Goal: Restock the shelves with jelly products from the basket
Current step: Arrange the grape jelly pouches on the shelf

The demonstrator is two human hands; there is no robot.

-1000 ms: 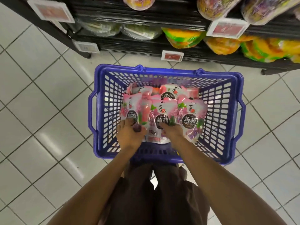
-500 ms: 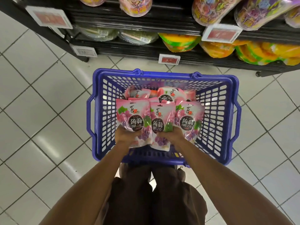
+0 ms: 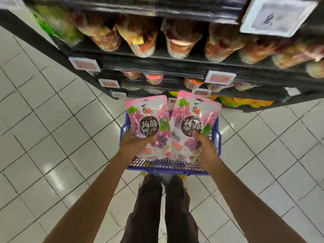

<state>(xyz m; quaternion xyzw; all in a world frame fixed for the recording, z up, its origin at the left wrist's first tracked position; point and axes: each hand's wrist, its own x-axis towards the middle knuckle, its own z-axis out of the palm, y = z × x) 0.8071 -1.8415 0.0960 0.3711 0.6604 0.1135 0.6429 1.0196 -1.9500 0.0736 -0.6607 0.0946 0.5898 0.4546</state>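
Note:
I hold two pink jelly pouches with grape pictures and a dark round label, lifted above the blue plastic basket (image 3: 168, 166) on the floor. My left hand (image 3: 133, 143) grips the lower part of the left jelly pouch (image 3: 149, 123). My right hand (image 3: 206, 146) grips the lower part of the right jelly pouch (image 3: 192, 123), thumb on its front. The pouches hide most of the basket's inside. The dark shelves (image 3: 175, 64) rise just beyond the basket.
The shelf tiers carry rows of tub-shaped jelly packs (image 3: 143, 37) and bags (image 3: 245, 102), with price tags (image 3: 220, 78) on the edges. A large tag (image 3: 277, 16) hangs top right. White floor tiles (image 3: 61, 137) lie on both sides. My legs (image 3: 164, 207) stand behind the basket.
Both hands have lifted a pouch each up out of the basket. The view has tilted upward, so more shelf tiers show and the basket looks smaller.

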